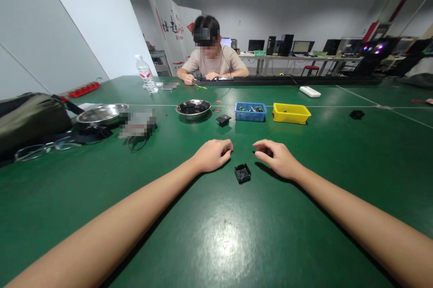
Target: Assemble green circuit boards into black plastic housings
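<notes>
A small black square plastic housing, its open side facing up, lies on the green table between my two hands. My left hand rests to its upper left with fingers loosely curled and the thumb a little apart. Nothing shows in it, though its fingertips are partly hidden. On the other side, my right hand hovers or rests with thumb and fingers apart, holding nothing visible. Neither hand touches the housing. Beyond them sits another small black plastic part.
Farther back stand a steel bowl of black parts, a blue bin with small parts and a yellow bin. A steel dish, glasses and a bag lie left. A person sits opposite.
</notes>
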Motion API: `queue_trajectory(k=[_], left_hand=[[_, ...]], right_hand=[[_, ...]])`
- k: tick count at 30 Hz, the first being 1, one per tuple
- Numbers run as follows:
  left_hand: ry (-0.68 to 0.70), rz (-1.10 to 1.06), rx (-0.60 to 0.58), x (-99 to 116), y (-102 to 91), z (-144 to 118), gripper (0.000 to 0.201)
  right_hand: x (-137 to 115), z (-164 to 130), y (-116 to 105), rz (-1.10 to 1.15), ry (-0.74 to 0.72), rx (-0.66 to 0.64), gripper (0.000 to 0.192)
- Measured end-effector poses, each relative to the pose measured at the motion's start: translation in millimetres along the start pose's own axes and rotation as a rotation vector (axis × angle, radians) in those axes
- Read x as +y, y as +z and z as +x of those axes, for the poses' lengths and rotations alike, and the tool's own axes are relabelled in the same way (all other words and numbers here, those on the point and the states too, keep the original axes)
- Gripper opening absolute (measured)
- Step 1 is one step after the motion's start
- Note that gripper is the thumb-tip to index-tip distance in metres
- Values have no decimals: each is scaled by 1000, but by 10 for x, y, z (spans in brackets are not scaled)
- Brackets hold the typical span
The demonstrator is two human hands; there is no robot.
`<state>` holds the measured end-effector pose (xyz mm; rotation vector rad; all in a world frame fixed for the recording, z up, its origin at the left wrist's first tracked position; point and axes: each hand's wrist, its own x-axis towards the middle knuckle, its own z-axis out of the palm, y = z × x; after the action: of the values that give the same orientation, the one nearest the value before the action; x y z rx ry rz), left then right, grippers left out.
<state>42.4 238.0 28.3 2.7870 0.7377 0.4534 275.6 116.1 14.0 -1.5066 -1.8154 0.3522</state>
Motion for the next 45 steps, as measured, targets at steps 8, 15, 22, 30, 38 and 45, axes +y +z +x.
queue_trajectory(k=[8,15,22,30,38,45], left_hand=[[3,15,-21,65,16,32,15],[-4,-6,-33,63,16,20,14],[7,-20,-36,46,5,19,14],[36,-39,-26,26,-5,6,18],[34,-32,26,22,-14,-4,20],[125,-107,244,-68,28,8,71]], right_hand=[[478,683,17,-332,214,311,54],[561,1052,62,-456,357,307,43],[634,1017,19,-402,308,367,14],[467,521,-107,-262,167,337,14],[245,-40,-272,-144,51,246,19],[175,-87,-295,-158,-85,195,15]])
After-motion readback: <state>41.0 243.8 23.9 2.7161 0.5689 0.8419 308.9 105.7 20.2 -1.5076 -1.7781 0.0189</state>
